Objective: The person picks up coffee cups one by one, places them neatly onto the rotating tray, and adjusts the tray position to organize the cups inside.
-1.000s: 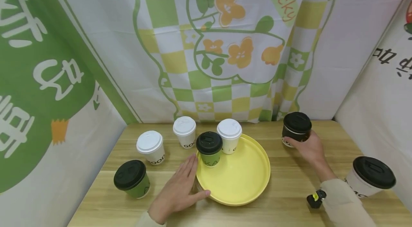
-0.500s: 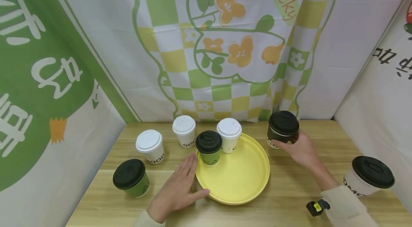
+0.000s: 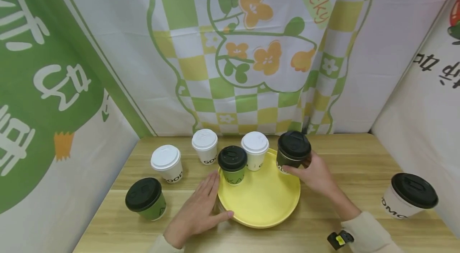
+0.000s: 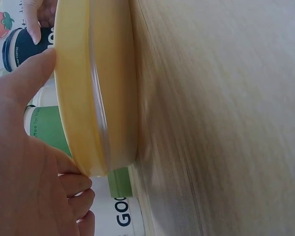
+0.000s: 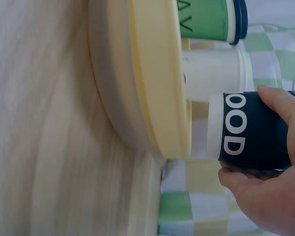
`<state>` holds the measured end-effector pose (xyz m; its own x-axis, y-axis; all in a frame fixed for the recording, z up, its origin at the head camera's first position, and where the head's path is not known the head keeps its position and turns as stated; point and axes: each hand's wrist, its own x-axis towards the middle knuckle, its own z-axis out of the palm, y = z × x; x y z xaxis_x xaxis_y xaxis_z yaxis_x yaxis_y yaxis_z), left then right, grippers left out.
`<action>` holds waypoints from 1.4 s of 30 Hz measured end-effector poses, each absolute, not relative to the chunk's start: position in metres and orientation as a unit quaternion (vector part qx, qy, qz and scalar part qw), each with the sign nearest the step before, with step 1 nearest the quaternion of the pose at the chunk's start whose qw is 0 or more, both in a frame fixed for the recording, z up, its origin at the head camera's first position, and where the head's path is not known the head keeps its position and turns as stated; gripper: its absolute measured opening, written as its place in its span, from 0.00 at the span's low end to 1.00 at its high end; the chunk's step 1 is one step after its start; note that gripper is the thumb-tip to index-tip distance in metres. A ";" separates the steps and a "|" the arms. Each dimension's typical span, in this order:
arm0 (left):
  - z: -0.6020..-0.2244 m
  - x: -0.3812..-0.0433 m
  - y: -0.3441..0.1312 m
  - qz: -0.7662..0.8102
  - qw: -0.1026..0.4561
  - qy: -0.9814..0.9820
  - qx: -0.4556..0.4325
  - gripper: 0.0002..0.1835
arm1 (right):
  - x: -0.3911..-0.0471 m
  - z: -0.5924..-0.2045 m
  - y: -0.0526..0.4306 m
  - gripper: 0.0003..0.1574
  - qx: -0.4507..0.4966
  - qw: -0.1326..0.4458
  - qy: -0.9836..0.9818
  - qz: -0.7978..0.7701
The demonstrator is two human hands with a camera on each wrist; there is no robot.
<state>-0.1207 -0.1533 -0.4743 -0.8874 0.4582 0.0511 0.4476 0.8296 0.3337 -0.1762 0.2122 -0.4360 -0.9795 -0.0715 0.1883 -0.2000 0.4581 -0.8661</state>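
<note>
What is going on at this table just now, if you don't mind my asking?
A person's right hand holds a dark cup raised just above the rim at the far right of a yellow tray, while the left hand touches the tray's left edge. A green cup and a white-lidded cup stand on the tray. Off it, two more white-lidded cups and another green cup stand to the left, and a black-lidded white cup to the right.

Diffuse light is covering the head view evenly. In the left wrist view, pale glare is washing the counter (image 4: 226, 113), and the yellow tray (image 4: 119, 98) is casting a soft shadow.
</note>
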 end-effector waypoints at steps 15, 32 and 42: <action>-0.476 -0.122 -0.154 0.162 0.023 0.958 0.233 0.61 | -0.172 -0.463 0.172 0.48 0.036 0.051 -0.844 0.533; -0.474 -0.124 -0.154 0.153 0.019 0.958 0.242 0.60 | -0.170 -0.462 0.169 0.51 0.026 0.049 -0.888 0.457; -0.473 -0.122 -0.153 0.160 0.019 0.957 0.242 0.60 | -0.169 -0.457 0.179 0.55 0.007 0.023 -0.876 0.482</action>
<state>-0.1223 -0.1531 -0.4729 -0.8818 0.4700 0.0404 0.4576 0.8314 0.3154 -0.1692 0.1793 -0.4570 -0.9988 0.0109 0.0469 -0.0338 0.5345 -0.8445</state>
